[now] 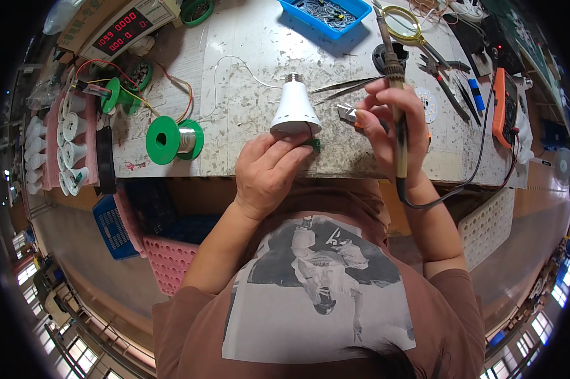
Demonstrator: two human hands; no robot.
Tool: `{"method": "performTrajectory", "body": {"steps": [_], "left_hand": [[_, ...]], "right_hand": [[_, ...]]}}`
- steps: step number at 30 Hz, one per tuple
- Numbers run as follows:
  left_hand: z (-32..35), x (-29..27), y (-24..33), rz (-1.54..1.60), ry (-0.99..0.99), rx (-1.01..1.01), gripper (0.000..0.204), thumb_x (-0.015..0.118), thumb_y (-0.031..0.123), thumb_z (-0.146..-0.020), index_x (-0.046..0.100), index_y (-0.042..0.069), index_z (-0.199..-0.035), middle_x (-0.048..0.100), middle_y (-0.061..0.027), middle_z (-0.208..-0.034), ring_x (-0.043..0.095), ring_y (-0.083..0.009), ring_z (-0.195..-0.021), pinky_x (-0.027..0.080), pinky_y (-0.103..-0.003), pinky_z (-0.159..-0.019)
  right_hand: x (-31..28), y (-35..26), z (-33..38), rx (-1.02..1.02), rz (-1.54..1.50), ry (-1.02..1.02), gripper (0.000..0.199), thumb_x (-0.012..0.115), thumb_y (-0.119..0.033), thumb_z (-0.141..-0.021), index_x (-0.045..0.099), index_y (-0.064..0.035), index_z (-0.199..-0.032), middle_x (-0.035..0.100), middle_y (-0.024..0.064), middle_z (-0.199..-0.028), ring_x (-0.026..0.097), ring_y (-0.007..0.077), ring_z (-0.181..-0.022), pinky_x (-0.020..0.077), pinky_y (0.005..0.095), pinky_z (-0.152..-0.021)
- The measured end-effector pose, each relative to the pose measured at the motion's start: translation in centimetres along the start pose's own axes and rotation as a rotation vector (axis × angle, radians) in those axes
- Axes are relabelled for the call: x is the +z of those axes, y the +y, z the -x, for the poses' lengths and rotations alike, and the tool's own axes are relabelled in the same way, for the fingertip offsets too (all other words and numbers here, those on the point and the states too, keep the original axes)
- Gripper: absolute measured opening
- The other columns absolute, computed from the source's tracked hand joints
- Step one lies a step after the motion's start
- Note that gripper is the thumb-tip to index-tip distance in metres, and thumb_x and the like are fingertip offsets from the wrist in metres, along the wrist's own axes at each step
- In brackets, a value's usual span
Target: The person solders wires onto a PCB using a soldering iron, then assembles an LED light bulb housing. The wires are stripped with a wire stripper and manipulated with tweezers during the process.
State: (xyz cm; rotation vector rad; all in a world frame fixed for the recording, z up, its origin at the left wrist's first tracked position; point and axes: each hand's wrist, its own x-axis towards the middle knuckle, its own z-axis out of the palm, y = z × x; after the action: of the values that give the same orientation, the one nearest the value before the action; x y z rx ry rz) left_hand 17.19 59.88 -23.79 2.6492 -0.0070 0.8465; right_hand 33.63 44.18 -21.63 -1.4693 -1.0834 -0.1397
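So the counter (225, 151) is looking pretty scuffed and speckled; brown floor (108, 284) and bright windows (79, 355) are curving round behind; the white lamp shell (294, 108) is sitting near the front edge, wide end facing the person; left grip (267, 167) is touching that end by a small green board (315, 145), can't tell if it's pinching anything; right grip (414, 129) is grasping a soldering iron (400, 142); pliers (452, 101) and an orange multimeter (504, 110) are crowding the right; some elbow room is showing between shell and green solder spool (153, 148)
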Motion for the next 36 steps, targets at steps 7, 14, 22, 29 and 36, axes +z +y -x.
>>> {"method": "performTrajectory", "body": {"steps": [7,14,22,29,36], "left_hand": [[1.1,-0.8,-0.1,0.099,0.003,-0.037,0.023,0.081,0.009,-0.076,0.072,0.011,-0.097,0.072,-0.007,-0.108,0.065,-0.0255,-0.097,0.052,-0.036,-0.082],[-1.7,-1.5,-0.6,0.111,0.115,-0.285,0.044,0.084,0.008,-0.075,0.069,0.009,-0.116,0.047,-0.0139,-0.137,0.061,-0.028,-0.105,0.053,-0.037,-0.088],[-1.8,0.0,0.6,0.06,0.125,-0.133,0.035,0.077,0.002,-0.073,0.075,0.02,-0.103,0.059,-0.0084,-0.121,0.061,-0.0234,-0.101,0.053,-0.032,-0.071],[-2.4,-0.6,-1.4,-0.01,0.218,-0.084,0.032,0.08,0.012,-0.077,0.071,0.01,-0.107,0.06,-0.0085,-0.114,0.061,-0.0258,-0.092,0.053,-0.035,-0.075],[-0.5,-3.0,0.8,0.267,0.174,0.027,0.03,0.079,0.002,-0.078,0.069,0.004,-0.106,0.067,-0.0128,-0.099,0.063,-0.0245,-0.08,0.053,-0.033,-0.067]], "right_hand": [[2.4,0.1,-2.3,0.319,-0.15,0.22,0.032,0.071,0.001,-0.086,0.058,-0.005,-0.114,0.065,0.0069,-0.104,0.069,0.0128,-0.088,0.0578,0.0255,-0.069],[3.1,4.0,-5.6,0.01,0.448,0.144,0.034,0.069,0.005,-0.081,0.059,-0.0066,-0.111,0.063,0.0089,-0.1,0.069,0.0176,-0.081,0.0565,0.0291,-0.07],[5.8,2.1,-11.2,-0.215,0.191,0.257,0.031,0.069,0.001,-0.081,0.061,-0.0045,-0.111,0.064,0.0116,-0.088,0.063,0.0248,-0.076,0.0513,0.0348,-0.071],[4.8,-3.7,-3.5,0.025,-0.406,0.095,0.038,0.075,0.004,-0.082,0.057,-0.002,-0.115,0.061,0.0146,-0.106,0.071,0.0181,-0.084,0.0558,0.0209,-0.057],[3.9,-4.2,2.5,0.103,-0.427,-0.067,0.038,0.077,0.002,-0.083,0.057,-0.0029,-0.115,0.061,0.0172,-0.108,0.071,0.0199,-0.082,0.0587,0.0293,-0.069]]}}
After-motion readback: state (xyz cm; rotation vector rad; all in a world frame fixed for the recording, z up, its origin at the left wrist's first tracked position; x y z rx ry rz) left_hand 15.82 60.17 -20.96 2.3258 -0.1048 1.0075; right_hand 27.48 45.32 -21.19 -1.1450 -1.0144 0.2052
